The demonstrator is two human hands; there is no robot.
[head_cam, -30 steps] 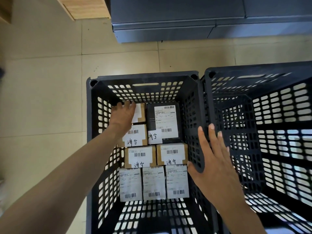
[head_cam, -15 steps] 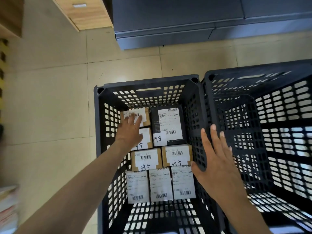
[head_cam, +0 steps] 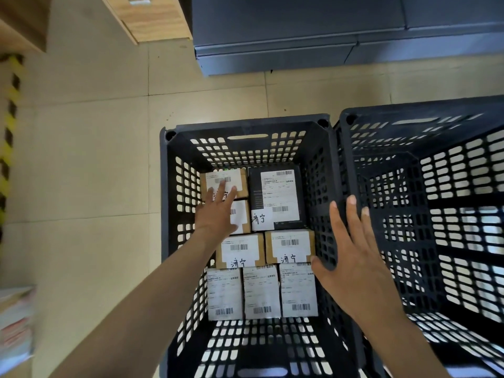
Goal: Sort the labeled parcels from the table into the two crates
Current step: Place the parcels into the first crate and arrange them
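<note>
Tan floor tiles under two black crates side by side; left crate [head_cam: 245, 126] holds rows of labeled parcels [head_cam: 240, 249], right crate [head_cam: 409, 113] looks bare of them; our left hand [head_cam: 216, 214] flat, fingers straight, on far-left box [head_cam: 223, 184]; our right hand [head_cam: 351, 257] flat on wall between crates, holding nothing; table not in view; we think left hand nearer for nudging far boxes.
</note>
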